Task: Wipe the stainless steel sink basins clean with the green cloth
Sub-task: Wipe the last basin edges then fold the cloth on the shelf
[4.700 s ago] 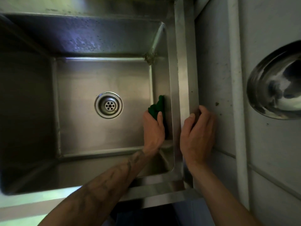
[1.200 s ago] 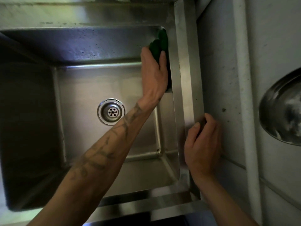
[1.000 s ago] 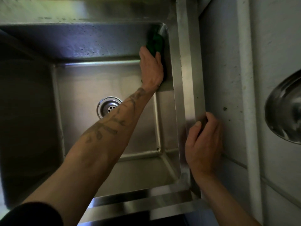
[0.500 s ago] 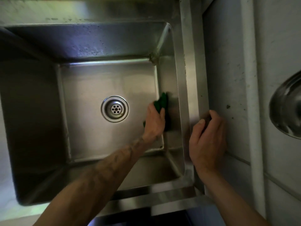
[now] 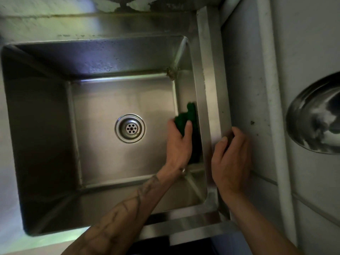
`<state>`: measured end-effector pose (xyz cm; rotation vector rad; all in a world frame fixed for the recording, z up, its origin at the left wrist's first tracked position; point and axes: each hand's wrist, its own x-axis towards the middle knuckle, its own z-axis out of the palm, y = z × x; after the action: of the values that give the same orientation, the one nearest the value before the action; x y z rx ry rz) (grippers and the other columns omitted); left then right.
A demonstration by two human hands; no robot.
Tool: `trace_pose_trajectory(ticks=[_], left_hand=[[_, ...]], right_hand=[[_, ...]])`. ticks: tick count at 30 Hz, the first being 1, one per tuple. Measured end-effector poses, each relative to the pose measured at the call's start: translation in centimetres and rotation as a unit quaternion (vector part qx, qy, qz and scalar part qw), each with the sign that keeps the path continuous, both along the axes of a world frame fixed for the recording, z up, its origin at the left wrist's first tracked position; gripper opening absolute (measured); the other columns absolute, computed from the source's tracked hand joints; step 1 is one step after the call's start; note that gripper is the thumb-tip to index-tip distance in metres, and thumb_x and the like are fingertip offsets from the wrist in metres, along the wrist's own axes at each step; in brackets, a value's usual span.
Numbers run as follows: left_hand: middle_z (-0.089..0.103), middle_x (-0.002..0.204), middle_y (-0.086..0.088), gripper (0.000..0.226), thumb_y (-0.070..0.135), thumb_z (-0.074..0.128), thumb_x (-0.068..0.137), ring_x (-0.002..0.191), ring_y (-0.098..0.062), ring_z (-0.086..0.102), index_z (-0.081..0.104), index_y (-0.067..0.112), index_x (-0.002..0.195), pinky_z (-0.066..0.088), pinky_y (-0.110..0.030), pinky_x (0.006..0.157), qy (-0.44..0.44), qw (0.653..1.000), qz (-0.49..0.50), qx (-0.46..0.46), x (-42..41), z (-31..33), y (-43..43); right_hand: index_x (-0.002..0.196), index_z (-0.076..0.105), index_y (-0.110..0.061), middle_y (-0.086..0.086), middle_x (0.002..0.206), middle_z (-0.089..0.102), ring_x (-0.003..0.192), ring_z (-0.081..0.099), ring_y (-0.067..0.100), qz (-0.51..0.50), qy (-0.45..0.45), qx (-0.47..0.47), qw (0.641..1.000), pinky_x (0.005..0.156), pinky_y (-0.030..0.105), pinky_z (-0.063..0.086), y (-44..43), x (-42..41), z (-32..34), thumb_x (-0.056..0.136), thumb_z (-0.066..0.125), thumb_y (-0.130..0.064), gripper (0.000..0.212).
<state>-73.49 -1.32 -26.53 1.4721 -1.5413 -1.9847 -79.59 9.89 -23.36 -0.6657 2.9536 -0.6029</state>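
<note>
You've got the dark green cloth point(image 5: 190, 112) bunched against the right wall of the steel sink basin point(image 5: 110, 103), near its floor.

The cloth point(image 5: 185, 118) in the left hand point(image 5: 179, 144) is matt, nubby green fabric. The sink point(image 5: 103, 100) around that hand is brushed steel with a dull sheen. The drain point(image 5: 130, 128) left of it is brighter, polished metal. The rim point(image 5: 209, 89) under the right hand point(image 5: 230, 162) is smooth satin steel. Right of that hand the ledge point(image 5: 244, 80) looks matt, rough and speckled, and the bowl point(image 5: 316, 118) is mirror-glossy metal.
</note>
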Motion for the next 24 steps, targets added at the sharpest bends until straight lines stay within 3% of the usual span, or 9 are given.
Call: trace_pose_trajectory(ticks=[3,6,8,11,13,19,20,24], left_hand=[[0.062,0.109,-0.006,0.02,0.026,0.059,0.109,0.093,-0.013,0.061,0.05,0.017,0.125,0.05,-0.017,0.077,0.069,0.989,0.035,-0.126,-3.0,3.5,-4.3],[0.06,0.121,-0.008,0.038,0.031,0.063,0.106,0.101,-0.009,0.057,0.055,0.008,0.135,0.046,-0.011,0.087,0.077,0.952,-0.01,-0.297,-6.6,4.9,-9.3],[0.056,0.132,-0.01,0.048,0.039,0.06,0.105,0.113,-0.014,0.056,0.055,0.01,0.143,0.051,-0.022,0.094,0.046,0.914,-0.079,-0.396,-9.7,4.7,-12.4],[0.054,0.145,-0.013,0.057,0.051,0.048,0.105,0.124,-0.031,0.054,0.053,0.017,0.151,0.053,-0.044,0.098,-0.082,0.829,-0.177,-0.524,-13.8,4.1,-15.3],[0.054,0.147,-0.014,0.057,0.052,0.042,0.106,0.123,-0.035,0.055,0.054,0.018,0.149,0.052,-0.045,0.098,-0.12,0.791,-0.204,-0.564,-14.3,4.0,-14.8],[0.059,0.139,-0.016,0.047,0.049,0.053,0.105,0.114,-0.039,0.059,0.06,0.019,0.14,0.052,-0.05,0.089,-0.032,0.692,-0.336,-0.638,-9.4,3.8,-8.8],[0.057,0.142,-0.016,0.048,0.049,0.052,0.106,0.118,-0.038,0.058,0.058,0.019,0.142,0.052,-0.051,0.092,-0.041,0.692,-0.341,-0.635,-9.8,4.0,-9.4],[0.041,0.16,-0.015,0.057,0.054,0.043,0.109,0.14,-0.037,0.045,0.044,0.022,0.155,0.045,-0.052,0.112,-0.154,0.756,-0.279,-0.572,-14.5,5.7,-13.6]], right_hand=[[0.134,0.052,-0.005,0.017,0.115,0.061,0.1,0.06,0.032,-0.007,-0.002,-0.003,1.0,0.077,0.048,0.053,-0.1,0.1,0.1,0.105,0.043,-0.027,0.038],[0.135,0.052,-0.006,0.017,0.115,0.061,0.1,0.061,0.032,-0.009,-0.009,-0.008,1.0,0.078,0.048,0.053,-0.1,0.1,0.2,0.104,0.045,-0.027,0.038],[0.135,0.052,-0.007,0.016,0.116,0.061,0.101,0.06,0.03,-0.008,-0.013,-0.013,1.0,0.079,0.045,0.053,-0.2,0.1,0.3,0.104,0.044,-0.028,0.038],[0.137,0.052,-0.007,0.014,0.116,0.061,0.101,0.06,0.026,-0.007,-0.02,-0.025,0.999,0.08,0.037,0.05,-0.2,0.0,0.5,0.105,0.042,-0.03,0.04],[0.136,0.052,-0.006,0.014,0.116,0.061,0.1,0.06,0.027,-0.005,-0.017,-0.022,1.0,0.079,0.036,0.05,-0.2,0.0,0.4,0.105,0.043,-0.029,0.04],[0.133,0.053,-0.007,0.015,0.113,0.061,0.097,0.061,0.029,-0.011,-0.011,-0.033,0.999,0.075,0.048,0.054,-0.4,0.1,0.3,0.104,0.044,-0.028,0.037],[0.133,0.053,-0.007,0.014,0.113,0.061,0.096,0.06,0.028,-0.012,-0.012,-0.034,0.999,0.074,0.048,0.054,-0.4,0.0,0.4,0.104,0.044,-0.028,0.037],[0.133,0.055,-0.007,0.013,0.112,0.061,0.095,0.06,0.027,-0.017,-0.011,-0.035,0.999,0.074,0.046,0.055,-0.4,0.2,0.6,0.104,0.044,-0.03,0.038]])
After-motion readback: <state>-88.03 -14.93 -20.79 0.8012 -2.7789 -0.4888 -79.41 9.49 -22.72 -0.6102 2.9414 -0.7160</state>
